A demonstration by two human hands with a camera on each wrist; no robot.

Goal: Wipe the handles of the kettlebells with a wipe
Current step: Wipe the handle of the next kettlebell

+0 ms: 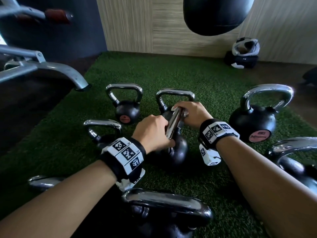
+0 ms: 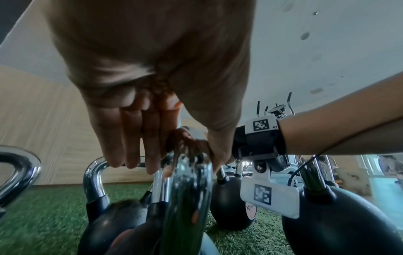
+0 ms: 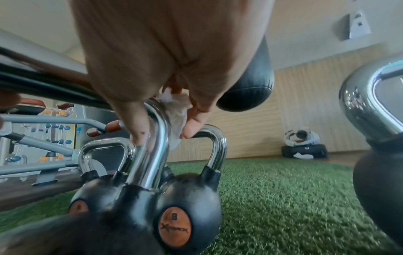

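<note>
Two hands on one kettlebell handle [image 1: 173, 124], left hand [image 1: 152, 133] fingers curled round it, right hand [image 1: 192, 114] fingers pinching wipe [image 3: 174, 107] against it

Bare forearms, black wrist straps [image 1: 208, 127], white coded marker blocks [image 1: 126, 152]
</note>
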